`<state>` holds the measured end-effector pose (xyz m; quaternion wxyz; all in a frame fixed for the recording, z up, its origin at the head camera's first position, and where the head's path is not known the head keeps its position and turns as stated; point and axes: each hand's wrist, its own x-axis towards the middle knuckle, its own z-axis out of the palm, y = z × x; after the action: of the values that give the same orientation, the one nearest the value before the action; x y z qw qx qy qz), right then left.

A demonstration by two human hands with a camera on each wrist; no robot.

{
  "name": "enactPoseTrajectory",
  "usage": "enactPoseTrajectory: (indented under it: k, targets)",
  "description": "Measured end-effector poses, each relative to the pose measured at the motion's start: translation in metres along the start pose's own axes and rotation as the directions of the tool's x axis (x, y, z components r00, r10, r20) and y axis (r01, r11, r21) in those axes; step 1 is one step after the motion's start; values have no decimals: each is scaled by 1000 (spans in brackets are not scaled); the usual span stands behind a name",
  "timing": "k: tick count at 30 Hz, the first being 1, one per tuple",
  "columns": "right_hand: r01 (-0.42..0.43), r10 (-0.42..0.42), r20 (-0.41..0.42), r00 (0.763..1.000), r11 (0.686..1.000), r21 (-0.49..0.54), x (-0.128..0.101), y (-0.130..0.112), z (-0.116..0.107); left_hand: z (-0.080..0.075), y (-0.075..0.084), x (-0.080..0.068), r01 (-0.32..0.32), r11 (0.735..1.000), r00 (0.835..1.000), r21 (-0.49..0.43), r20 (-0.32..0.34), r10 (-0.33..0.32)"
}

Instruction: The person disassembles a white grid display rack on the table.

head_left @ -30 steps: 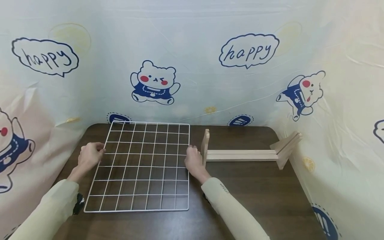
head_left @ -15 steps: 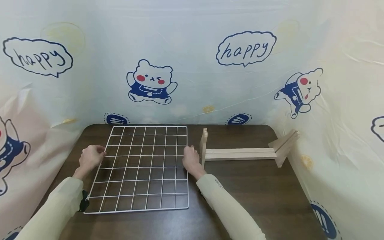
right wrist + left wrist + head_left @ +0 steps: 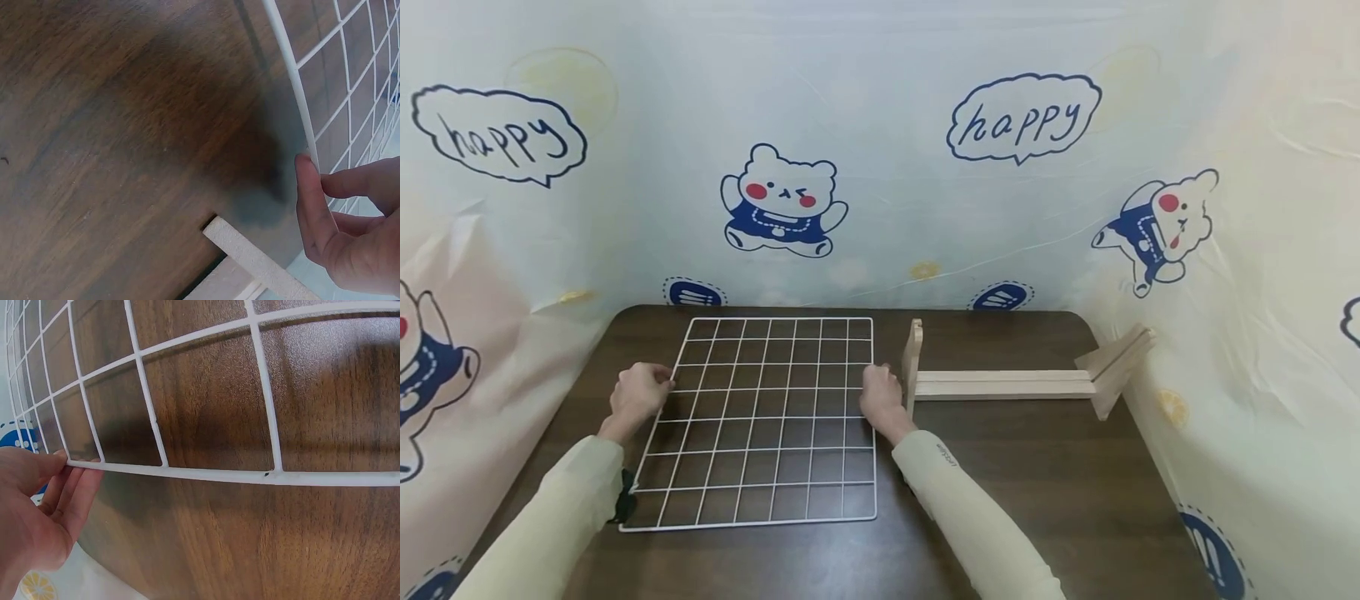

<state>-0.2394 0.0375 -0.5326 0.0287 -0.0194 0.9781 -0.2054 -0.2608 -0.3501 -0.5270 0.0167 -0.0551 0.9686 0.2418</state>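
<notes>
A white wire grid panel (image 3: 781,417) lies between my two hands, close over the brown table. My left hand (image 3: 638,395) pinches its left edge; in the left wrist view, the thumb (image 3: 50,464) is on top of the rim wire and the other fingers reach beneath it. Opposite, my right hand (image 3: 883,400) grips the right edge wire. The right wrist view shows that hand (image 3: 353,231) with thumb and fingers on either side of the wire (image 3: 299,94). Shadows of the wires fall on the tabletop below.
Just right of my right hand stands a wooden frame (image 3: 1003,385), two end boards joined by a long bar. Its near end board (image 3: 250,253) is close to my fingers. The brown table (image 3: 1045,500) meets a printed cloth backdrop (image 3: 895,208) behind and at both sides.
The far edge of the grid panel has come down, so it now lies flatter. Both hands keep their hold on its edges; the wooden frame stays in place.
</notes>
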Motion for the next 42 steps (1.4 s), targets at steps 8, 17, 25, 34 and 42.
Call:
enactPoseTrajectory:
  k: [8, 17, 25, 34, 42]
  targets:
    - [-2, 2, 11, 1000, 1000, -20, -1, 0, -1, 5, -1, 3, 12, 1000, 1000, 8, 3, -12]
    - [-22, 22, -2, 1000, 996, -84, 0, 5, 3, 14, 0, 3, 24, 1000, 1000, 14, 14, -24]
    - [-28, 28, -6, 1000, 992, -126, 2, 5, 5, 16, 0, 4, 24, 999, 1000, 26, 8, -24]
    - [-41, 37, -32, 999, 987, -153, 6, 7, 10, 15, 5, 5, 30, 999, 999, 42, 23, -31]
    - [-46, 41, -29, 999, 974, -224, 7, 2, 9, 19, 4, 8, 16, 998, 1000, 57, 5, -17]
